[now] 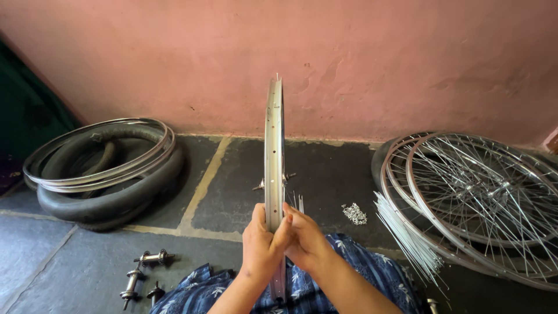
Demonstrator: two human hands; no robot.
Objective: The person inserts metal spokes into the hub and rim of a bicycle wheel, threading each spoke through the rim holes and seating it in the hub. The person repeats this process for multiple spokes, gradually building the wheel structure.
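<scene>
A shiny metal bicycle wheel rim [274, 145] stands upright, seen edge-on, in the middle of the view. Its hub axle [260, 185] sticks out at both sides, and a few loose spokes [299, 202] hang beside it. My left hand [263, 244] wraps the rim's near edge from the left. My right hand [303, 237] presses on the same spot from the right, fingers pinched against the rim. The rim's lower end rests over my lap, covered in blue patterned cloth [360, 273].
Black tyres with bare rims on top [104, 168] lie at the left. Finished spoked wheels [476, 197] lean at the right, with a bundle of spokes [410, 238] and a small pile of nipples [354, 213]. Hubs [142, 273] lie on the stone floor. A pink wall stands behind.
</scene>
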